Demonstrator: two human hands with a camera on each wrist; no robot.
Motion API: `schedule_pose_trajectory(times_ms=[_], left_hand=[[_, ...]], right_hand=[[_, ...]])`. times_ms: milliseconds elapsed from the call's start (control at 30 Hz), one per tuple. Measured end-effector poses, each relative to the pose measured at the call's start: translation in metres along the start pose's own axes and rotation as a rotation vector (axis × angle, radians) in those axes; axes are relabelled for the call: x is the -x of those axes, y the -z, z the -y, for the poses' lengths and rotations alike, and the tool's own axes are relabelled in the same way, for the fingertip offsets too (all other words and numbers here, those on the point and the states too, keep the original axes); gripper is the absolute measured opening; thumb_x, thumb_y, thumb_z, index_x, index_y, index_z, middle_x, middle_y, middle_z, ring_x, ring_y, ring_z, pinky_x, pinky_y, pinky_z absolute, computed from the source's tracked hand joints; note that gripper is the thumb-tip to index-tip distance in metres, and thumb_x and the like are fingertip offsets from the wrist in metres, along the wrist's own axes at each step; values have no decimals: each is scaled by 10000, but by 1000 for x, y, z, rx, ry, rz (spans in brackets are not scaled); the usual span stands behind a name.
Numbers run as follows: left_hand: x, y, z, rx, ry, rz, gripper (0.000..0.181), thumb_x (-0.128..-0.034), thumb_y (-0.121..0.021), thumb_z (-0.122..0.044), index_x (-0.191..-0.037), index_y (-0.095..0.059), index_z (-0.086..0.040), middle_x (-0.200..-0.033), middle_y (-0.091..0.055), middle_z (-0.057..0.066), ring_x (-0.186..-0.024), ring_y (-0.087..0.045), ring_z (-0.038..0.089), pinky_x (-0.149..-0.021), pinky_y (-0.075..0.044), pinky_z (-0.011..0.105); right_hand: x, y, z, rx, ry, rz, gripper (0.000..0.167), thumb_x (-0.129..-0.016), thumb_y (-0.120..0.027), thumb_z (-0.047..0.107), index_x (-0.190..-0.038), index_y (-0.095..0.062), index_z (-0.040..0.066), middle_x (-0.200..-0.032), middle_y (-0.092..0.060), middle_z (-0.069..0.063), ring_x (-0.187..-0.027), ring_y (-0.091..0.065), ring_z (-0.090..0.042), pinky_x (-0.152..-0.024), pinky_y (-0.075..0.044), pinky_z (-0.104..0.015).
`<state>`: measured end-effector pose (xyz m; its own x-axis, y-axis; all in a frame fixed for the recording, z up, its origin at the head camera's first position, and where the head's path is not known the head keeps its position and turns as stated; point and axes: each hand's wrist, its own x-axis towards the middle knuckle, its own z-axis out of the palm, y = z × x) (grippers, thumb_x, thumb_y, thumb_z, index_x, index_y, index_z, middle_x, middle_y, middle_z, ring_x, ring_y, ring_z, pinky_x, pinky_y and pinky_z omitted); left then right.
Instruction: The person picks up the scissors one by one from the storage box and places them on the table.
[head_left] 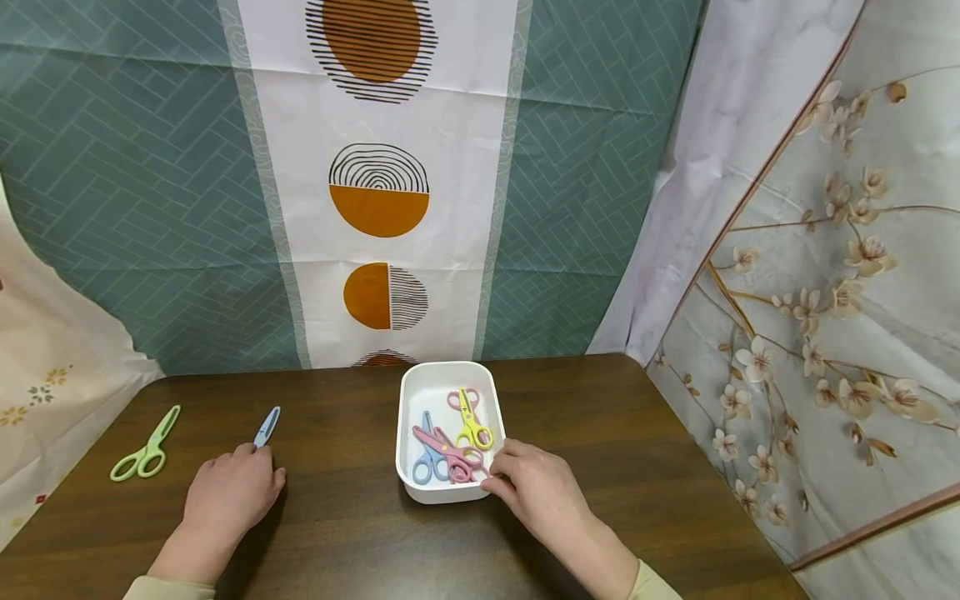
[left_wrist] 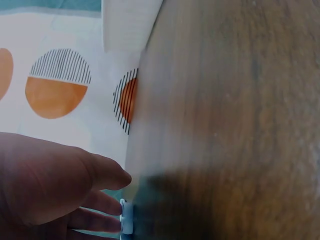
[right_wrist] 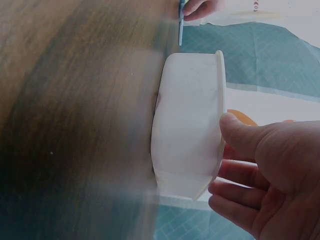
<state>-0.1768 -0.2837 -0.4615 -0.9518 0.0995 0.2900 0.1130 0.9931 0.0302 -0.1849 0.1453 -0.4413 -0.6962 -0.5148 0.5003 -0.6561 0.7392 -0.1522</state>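
A white rectangular container [head_left: 410, 400] holds several children's scissors. Among them are yellow scissors [head_left: 467, 417], pink scissors [head_left: 438, 444] and blue scissors [head_left: 422, 469]. My right hand [head_left: 542, 492] grips the container's near right corner, with the thumb on the rim in the right wrist view. On the left, my left hand [head_left: 232, 492] touches another pair of light blue scissors [head_left: 267, 427] lying on the table. Its palm hides their handles in the head view. The left wrist view shows its fingertips against a blue edge, the thumb apart.
Green scissors [head_left: 147, 446] lie on the dark wooden table [head_left: 337, 517], left of my left hand. A patterned curtain [head_left: 390, 250] hangs behind the table's back edge. Floral cloth [head_left: 810, 333] hangs along the right side.
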Motion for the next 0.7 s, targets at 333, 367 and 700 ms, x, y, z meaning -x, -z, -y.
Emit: schedule_pose_trajectory(times_ms=[333, 367, 700], left_hand=[[-3, -3, 5, 1, 33, 42, 330, -962, -809, -209, -939, -621, 62, -920, -712, 212, -932, -688, 487, -845, -540, 649], [-3, -3, 5, -1, 37, 53, 334, -966, -808, -217, -955, -633, 67, -958, -722, 229, -980, -677, 506, -881, -528, 666], [-4, -5, 12, 11, 46, 112, 415, -986, -810, -251, -1059, -650, 125, -1102, -700, 317, -1048, -706, 515, -896, -517, 679]], right_hand=[[0, 0, 0, 1, 4, 1, 194, -882, -930, 317, -886, -776, 199, -1002, -714, 87, -822, -655, -92, -696, -572, -347], [0, 0, 0, 0, 5, 2, 192, -883, -930, 315, -889, -778, 198, -1008, -718, 83, -826, -658, -94, -699, -574, -350], [-1, 1, 1, -7, -2, 8, 186, -884, -932, 305, -891, -781, 197, -1015, -719, 81, -830, -653, -92, -704, -574, -348]])
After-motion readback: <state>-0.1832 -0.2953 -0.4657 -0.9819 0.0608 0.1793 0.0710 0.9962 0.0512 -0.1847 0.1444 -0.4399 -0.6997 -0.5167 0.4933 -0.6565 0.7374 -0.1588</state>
